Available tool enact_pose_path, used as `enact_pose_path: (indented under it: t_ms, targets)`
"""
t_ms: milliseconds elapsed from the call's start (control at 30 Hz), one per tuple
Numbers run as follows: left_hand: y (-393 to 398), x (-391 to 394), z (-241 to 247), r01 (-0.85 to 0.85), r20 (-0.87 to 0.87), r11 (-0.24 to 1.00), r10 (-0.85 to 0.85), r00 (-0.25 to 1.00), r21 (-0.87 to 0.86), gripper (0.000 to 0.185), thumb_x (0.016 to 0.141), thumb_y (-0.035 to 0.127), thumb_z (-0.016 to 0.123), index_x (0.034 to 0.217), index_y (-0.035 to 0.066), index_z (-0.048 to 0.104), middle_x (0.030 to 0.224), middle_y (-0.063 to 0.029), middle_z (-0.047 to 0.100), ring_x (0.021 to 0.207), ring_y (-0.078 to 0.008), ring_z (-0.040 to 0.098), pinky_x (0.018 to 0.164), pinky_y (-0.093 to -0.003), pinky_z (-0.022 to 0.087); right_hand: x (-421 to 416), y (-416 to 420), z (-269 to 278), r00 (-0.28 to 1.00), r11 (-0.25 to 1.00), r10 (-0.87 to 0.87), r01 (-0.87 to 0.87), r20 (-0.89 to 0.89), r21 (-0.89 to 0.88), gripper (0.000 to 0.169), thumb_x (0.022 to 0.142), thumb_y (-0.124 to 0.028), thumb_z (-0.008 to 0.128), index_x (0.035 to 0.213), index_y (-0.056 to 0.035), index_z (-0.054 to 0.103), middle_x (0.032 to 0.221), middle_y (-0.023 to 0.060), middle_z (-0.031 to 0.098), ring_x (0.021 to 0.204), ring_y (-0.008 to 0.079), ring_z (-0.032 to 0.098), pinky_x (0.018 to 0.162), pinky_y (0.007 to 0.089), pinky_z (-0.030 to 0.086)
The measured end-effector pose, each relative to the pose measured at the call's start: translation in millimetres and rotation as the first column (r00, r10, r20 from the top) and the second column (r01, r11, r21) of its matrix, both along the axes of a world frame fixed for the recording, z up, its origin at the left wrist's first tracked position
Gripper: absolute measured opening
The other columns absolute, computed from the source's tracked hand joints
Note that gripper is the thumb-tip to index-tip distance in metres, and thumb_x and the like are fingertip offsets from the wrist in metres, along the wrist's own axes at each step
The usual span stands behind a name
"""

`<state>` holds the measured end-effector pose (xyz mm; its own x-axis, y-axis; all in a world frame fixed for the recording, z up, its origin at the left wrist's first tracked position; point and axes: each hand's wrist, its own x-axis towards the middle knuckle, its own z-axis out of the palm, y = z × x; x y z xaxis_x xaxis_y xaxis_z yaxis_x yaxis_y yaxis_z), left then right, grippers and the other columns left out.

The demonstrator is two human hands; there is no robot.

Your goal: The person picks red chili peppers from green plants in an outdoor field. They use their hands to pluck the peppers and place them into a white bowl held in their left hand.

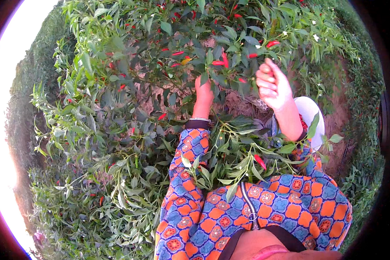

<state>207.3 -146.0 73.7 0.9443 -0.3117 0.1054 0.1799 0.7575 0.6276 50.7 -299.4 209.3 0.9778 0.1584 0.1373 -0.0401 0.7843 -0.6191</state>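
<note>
Red chili peppers hang among the leaves of a bushy chili plant (169,42) in front of me. My left hand (204,89) reaches into the foliage; leaves cover its fingertips, so what it touches is hidden. Just above it hang bright red chili peppers (225,60). To the right, my right hand (273,84) is raised with its fingers curled and thumb pointing up. Whether something small is inside the curl cannot be made out. A red chili pepper (273,44) hangs a little above that thumb, apart from it.
Beside my right forearm stands a white container (312,120), with something red partly visible at its inner edge. Leafy branches (243,156) with a red chili pepper (260,162) lie across my forearms and chest. Bare soil (336,120) shows on the right, beside another plant row (365,130).
</note>
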Motion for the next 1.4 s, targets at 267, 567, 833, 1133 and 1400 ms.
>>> enact_pose_path:
  t_ms: [267,567,833,1133,1400]
  targets:
    - [4.4,-9.7,0.3,-0.426,0.538,0.645,0.028,0.843,0.634,0.013,0.068,0.010,0.056,0.074,-0.002,0.056,0.064,-0.0166,0.057,0.058,-0.0303,0.057,0.051,-0.0367,0.043,6.0,24.5,-17.4,0.838,0.246,-0.432,0.464,0.332,-0.851,0.025,0.083,-0.022,0.050,0.097,-0.0014,0.051,0.063,-0.0007,0.045,0.051,0.0057,0.040,0.042,0.0187,0.032]
    - [9.4,8.5,-22.2,-0.481,0.606,0.617,0.007,0.795,0.623,0.012,0.065,0.012,0.059,0.074,0.003,0.060,0.061,-0.0172,0.056,0.057,-0.0337,0.057,0.052,-0.0391,0.044,1.5,34.9,-12.7,0.992,0.997,-0.056,0.062,-0.113,0.051,0.019,0.086,-0.024,0.045,0.078,-0.0065,0.047,0.061,-0.0021,0.037,0.042,0.0027,0.031,0.031,0.0149,0.023]
    - [3.4,-15.2,-5.8,-0.411,0.590,0.591,-0.141,0.795,0.694,0.018,0.069,0.013,0.057,0.082,0.001,0.060,0.069,-0.0160,0.059,0.061,-0.0267,0.058,0.054,-0.0350,0.044,28.3,53.3,-21.9,0.707,0.243,-0.485,0.674,0.514,-0.697,0.019,0.081,-0.017,0.053,0.090,0.0002,0.055,0.079,0.0039,0.058,0.068,0.0086,0.053,0.059,0.0217,0.044]
    - [7.9,-45.5,26.2,-0.208,0.433,0.862,-0.015,0.901,0.462,0.012,0.071,0.006,0.056,0.078,-0.003,0.056,0.064,-0.0018,0.054,0.055,-0.0164,0.053,0.054,-0.0302,0.043,-18.9,26.3,-19.6,0.940,0.952,-0.275,0.295,-0.204,0.079,0.023,0.087,-0.027,0.045,0.074,-0.0080,0.047,0.056,-0.0029,0.036,0.041,0.0034,0.029,0.032,0.0155,0.021]
    - [25.0,-23.3,-1.3,-0.628,0.717,0.384,-0.153,0.680,0.677,0.020,0.062,0.010,0.068,0.078,0.002,0.060,0.067,-0.0097,0.059,0.063,-0.0228,0.058,0.054,-0.0324,0.045,9.8,1.9,-39.7,0.616,0.327,-0.780,0.550,0.109,-0.768,0.024,0.077,-0.018,0.060,0.090,0.0020,0.057,0.070,-0.0010,0.055,0.061,0.0036,0.045,0.055,0.0183,0.036]
